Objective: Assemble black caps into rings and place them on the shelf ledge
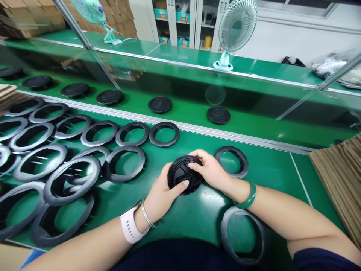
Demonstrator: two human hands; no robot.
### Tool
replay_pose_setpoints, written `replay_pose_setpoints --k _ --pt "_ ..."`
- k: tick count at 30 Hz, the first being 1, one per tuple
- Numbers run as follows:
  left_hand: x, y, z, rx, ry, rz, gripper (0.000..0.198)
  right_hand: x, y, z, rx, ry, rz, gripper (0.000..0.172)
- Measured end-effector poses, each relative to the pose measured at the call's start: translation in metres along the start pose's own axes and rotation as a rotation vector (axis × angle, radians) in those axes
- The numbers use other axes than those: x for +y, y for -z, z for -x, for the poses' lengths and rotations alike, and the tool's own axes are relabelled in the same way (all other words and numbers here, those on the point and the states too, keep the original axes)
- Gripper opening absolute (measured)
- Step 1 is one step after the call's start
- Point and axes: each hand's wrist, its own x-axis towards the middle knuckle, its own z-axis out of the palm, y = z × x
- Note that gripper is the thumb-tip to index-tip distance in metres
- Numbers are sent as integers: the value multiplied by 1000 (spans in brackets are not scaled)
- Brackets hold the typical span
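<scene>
Both hands grip one round black plastic cap (182, 174) above the green tabletop, its ribbed inner side turned up towards me. My left hand (165, 194) holds its left and lower edge, the thumb lying across the inner face. From the upper right, my right hand (207, 167) closes on the rim, its thumb pressed inside. The fingers under the cap are hidden. Just beyond my right hand lies a black ring (244, 160). Another black ring (225, 226) rests nearer me, below my right forearm.
Many black rings (125, 163) crowd the left side, some overlapping. Behind a metal rail, black discs (160, 105) lie spaced along a green belt (186, 113). Stacked cardboard (338, 177) stands at the right. A fan (237, 28) sits on the back shelf.
</scene>
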Motion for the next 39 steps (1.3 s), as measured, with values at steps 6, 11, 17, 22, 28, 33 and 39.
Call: replay_pose_setpoints --k 6,11,17,22,28,33,39 --pt "1 0 0 7 -2 -33 52 -5 -1 2 31 22 50 19" --pt "2 0 -2 1 20 -50 51 -7 -3 4 73 6 150 10" --pt "3 1 -2 30 34 -63 47 -16 1 3 -104 -24 8 27" --pt "5 1 -2 51 24 -80 42 -22 5 3 -218 -51 20 56" --pt "6 -1 -1 47 48 -70 39 -21 1 6 -149 -66 114 49" --pt "7 -2 1 64 60 -72 38 -25 0 9 -128 -92 115 47" --pt "6 -3 4 88 37 -92 37 -23 1 8 -119 -85 137 43"
